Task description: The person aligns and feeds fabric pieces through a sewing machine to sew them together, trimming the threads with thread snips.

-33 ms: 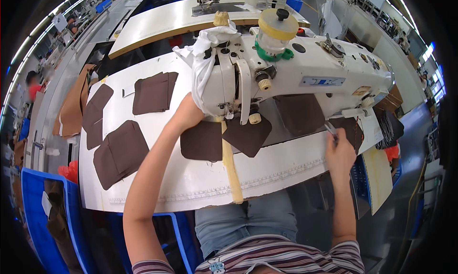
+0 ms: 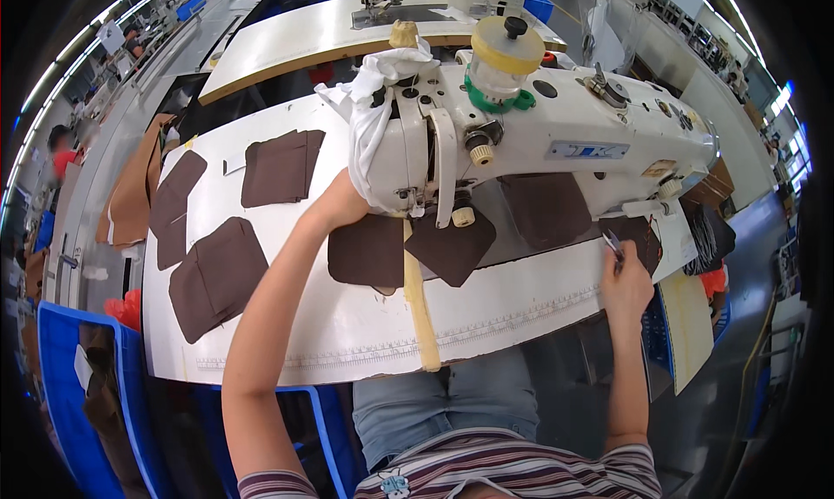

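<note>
My left hand (image 2: 346,202) reaches in at the left of the sewing machine (image 2: 556,117) head, over the far edge of a dark brown fabric piece (image 2: 367,252). Its fingers are hidden behind the machine head. Beside that piece, across a yellow strip (image 2: 419,312), a second brown piece (image 2: 453,245) lies under the needle area, turned cornerwise. My right hand (image 2: 627,289) is closed around a small pair of thread snips (image 2: 615,244), their metal tips pointing away from me. Those tips are over or close to another brown piece (image 2: 638,236) at the right.
Brown fabric stacks lie on the left of the white table (image 2: 287,325), one at the back (image 2: 282,169) and another nearer (image 2: 217,277). More brown fabric (image 2: 546,208) lies under the machine arm. Blue bins (image 2: 130,377) stand below the left edge. A ruler strip runs along the front.
My right hand and the snips have shifted slightly right and toward me. The brown piece by my left hand has shifted a little, and an edge beneath it now shows.
</note>
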